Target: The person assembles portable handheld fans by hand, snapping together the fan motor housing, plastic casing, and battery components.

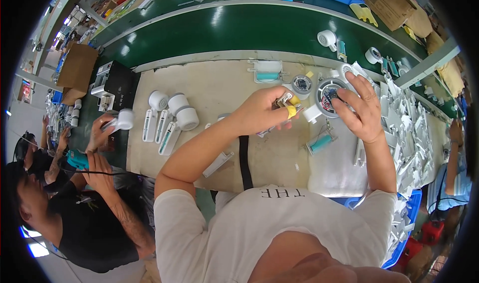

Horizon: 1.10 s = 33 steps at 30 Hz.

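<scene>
My left hand [267, 109] is closed around a small part with metal and yellow bits [288, 103]; the fingers hide most of it. Fingers spread, my right hand [360, 108] hovers at the edge of a round white housing [313, 114] with an exposed circuit board and thin wires inside. Whether the fingertips touch it, I cannot tell. Just left of that housing lies a smaller round piece with a circuit board [301, 85]. A teal cylinder in a white frame [268, 76] is behind my left hand, and another teal cylinder [319, 143] lies nearer, with wires attached.
White handheld fans [174, 118] stand on the left of the worktop. A heap of white plastic shells [411, 133] covers the right side, above a blue bin [414, 208]. At left, a co-worker holds a teal power screwdriver [77, 159] and a white fan [124, 119] beside a black machine [117, 86].
</scene>
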Each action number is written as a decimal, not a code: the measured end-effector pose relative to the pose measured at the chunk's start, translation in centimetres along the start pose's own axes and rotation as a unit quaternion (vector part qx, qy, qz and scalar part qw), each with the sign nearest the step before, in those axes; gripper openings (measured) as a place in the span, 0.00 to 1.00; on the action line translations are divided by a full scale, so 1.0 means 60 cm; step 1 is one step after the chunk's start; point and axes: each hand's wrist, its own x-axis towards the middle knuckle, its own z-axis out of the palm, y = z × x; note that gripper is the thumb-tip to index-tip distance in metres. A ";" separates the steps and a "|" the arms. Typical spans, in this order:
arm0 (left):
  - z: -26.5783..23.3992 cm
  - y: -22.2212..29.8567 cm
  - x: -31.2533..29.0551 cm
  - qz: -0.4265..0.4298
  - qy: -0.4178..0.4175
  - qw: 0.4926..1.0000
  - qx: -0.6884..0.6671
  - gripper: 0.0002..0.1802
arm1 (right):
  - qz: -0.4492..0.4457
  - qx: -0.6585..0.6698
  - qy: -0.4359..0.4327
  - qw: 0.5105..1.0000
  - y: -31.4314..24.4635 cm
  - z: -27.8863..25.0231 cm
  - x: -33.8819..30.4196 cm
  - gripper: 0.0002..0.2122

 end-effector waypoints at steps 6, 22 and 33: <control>0.007 -0.007 -0.005 0.068 0.017 0.990 0.122 0.12 | 0.015 -0.015 -0.034 0.999 -0.009 -0.008 -0.001 0.19; 0.019 -0.018 0.007 0.108 0.097 0.892 0.428 0.15 | 0.249 0.427 -0.276 0.824 0.021 -0.003 0.060 0.23; 0.011 -0.015 -0.005 0.097 0.027 0.953 0.285 0.15 | 0.266 0.511 -0.335 0.745 0.036 0.023 0.070 0.21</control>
